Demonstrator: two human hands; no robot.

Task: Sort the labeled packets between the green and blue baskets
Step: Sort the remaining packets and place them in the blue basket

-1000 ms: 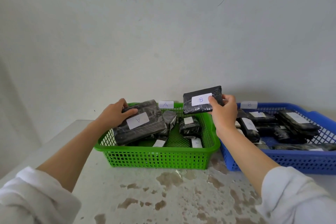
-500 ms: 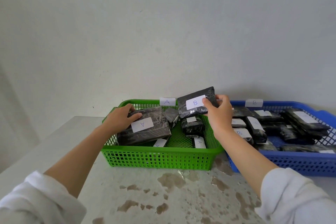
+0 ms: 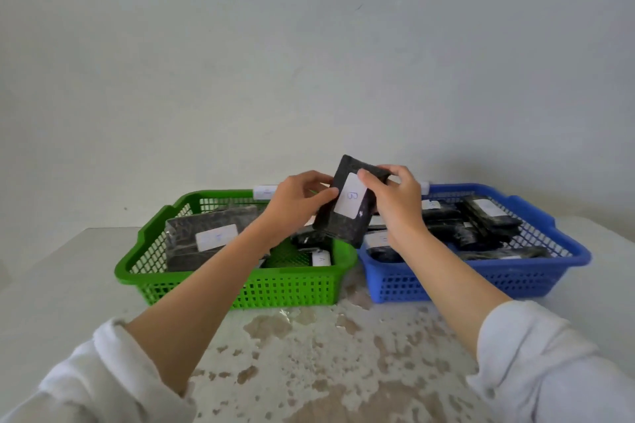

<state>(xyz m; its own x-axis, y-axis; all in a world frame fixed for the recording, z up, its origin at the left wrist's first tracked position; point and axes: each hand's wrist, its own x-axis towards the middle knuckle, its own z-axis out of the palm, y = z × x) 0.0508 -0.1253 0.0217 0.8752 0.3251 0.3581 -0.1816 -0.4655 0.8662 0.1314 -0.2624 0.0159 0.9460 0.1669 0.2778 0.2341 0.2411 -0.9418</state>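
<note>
B-labelled black packet (image 3: 347, 216) is up in the air, tilted on end, above the spot where green basket (image 3: 275, 288) meets blue basket (image 3: 464, 282); left hand (image 3: 297, 199) pinches its left edge, right hand (image 3: 395, 203) grips its top right corner

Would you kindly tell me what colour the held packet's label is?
The label on the packet is white with a bluish B; head view.
</note>
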